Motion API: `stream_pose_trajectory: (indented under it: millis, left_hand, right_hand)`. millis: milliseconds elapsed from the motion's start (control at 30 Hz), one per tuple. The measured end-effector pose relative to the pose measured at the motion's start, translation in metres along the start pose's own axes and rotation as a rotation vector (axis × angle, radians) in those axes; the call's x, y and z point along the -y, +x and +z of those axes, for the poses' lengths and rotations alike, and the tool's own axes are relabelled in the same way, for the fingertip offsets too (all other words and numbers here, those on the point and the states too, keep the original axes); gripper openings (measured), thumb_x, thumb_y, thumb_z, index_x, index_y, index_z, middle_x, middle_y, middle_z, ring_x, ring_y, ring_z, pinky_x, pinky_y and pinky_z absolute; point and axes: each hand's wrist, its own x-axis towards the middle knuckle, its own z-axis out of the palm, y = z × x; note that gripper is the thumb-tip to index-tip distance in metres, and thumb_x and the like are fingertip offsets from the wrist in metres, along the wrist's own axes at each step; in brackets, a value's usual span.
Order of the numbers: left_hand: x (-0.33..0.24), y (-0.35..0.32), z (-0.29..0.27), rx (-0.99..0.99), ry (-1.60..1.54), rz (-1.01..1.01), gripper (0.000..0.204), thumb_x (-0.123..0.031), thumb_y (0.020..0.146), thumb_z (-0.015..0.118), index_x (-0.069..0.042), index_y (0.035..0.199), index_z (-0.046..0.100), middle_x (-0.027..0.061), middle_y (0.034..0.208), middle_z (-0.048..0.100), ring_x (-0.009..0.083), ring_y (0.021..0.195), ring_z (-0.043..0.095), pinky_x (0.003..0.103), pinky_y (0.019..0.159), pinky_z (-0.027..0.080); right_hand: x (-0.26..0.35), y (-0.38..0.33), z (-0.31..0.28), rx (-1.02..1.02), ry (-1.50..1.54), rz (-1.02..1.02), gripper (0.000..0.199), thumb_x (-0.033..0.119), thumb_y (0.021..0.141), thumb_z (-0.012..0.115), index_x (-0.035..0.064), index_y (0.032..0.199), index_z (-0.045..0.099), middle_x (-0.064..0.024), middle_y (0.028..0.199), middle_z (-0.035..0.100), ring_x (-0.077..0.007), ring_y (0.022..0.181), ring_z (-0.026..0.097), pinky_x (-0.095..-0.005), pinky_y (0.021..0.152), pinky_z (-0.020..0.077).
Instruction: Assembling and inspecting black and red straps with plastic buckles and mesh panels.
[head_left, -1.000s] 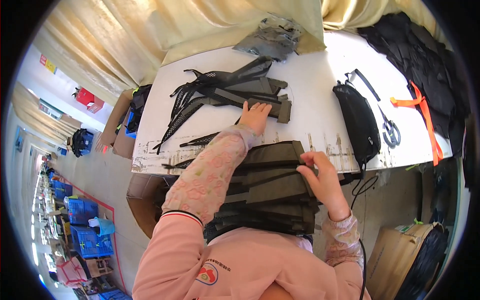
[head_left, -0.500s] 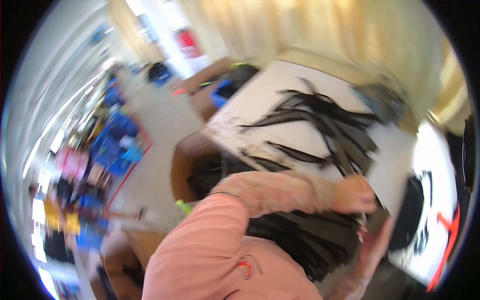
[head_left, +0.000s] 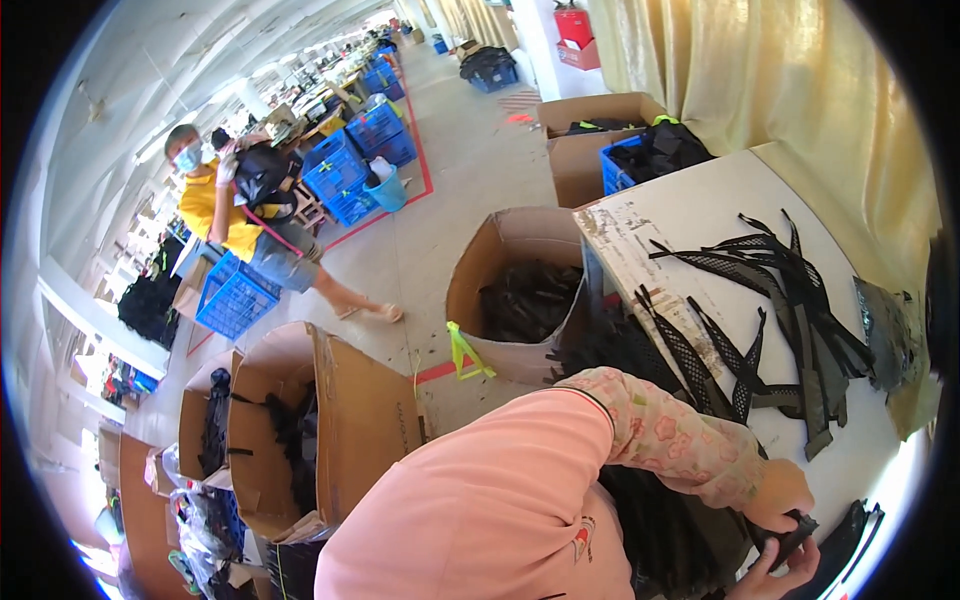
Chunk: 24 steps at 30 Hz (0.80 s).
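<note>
My left hand (head_left: pixel 782 492), in a floral sleeve cover, reaches to the lower right with its fingers closed on a small black fabric piece (head_left: pixel 796 538). From below, my right hand (head_left: pixel 775 577) pinches the same piece; the lower edge cuts off part of this hand. Beside my left forearm lie long black mesh strips (head_left: pixel 740 370) on a white table (head_left: pixel 640 230). More black strips (head_left: pixel 800 300) are heaped farther back on it. A dark pile of fabric strips (head_left: pixel 670 520) hangs or lies under my left arm, partly hidden by it.
A round-bent carton (head_left: pixel 470 270) holding black pieces stands left of the table. Open cartons (head_left: pixel 360 430) with black goods are at the lower left. A blue crate (head_left: pixel 618 172) sits behind the table. On the left, a person in a yellow top (head_left: pixel 235 215) walks carrying a black bag.
My view has swung left, so the table appears farther right. Both hands appear lower and closer together, with the small black piece now visible between them.
</note>
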Motion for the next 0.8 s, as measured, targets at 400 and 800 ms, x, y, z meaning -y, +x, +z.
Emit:
stream_pose_trajectory:
  millis: [400, 800]
  left_hand:
    - [-0.001, -0.01, -0.003, 0.102, -0.205, -0.124, 0.021, -0.027, 0.066, 0.07, -0.009, 0.076, 0.063, 0.011, 0.071, 0.063, 0.0314, 0.07, 0.061, 0.042, 0.061, 0.046]
    - [-0.007, -0.025, -0.028, 0.119, 0.096, 0.453, 0.018, -0.025, 0.077, 0.065, -0.012, 0.076, 0.053, 0.0056, 0.069, 0.05, 0.0272, 0.063, 0.054, 0.039, 0.056, 0.044]
  right_hand:
    - [0.013, -0.004, 0.003, 0.102, -0.314, -0.143, 0.02, 0.003, 0.086, 0.054, -0.0045, 0.105, 0.057, -0.02, 0.093, 0.061, -0.0337, 0.084, 0.062, -0.0398, 0.077, 0.0499]
    - [-0.034, 0.0, 0.004, 0.146, 0.318, 0.509, 0.02, 0.005, 0.087, 0.052, 0.0043, 0.068, 0.043, 0.0041, 0.064, 0.038, -0.0047, 0.064, 0.034, -0.0238, 0.054, 0.0308]
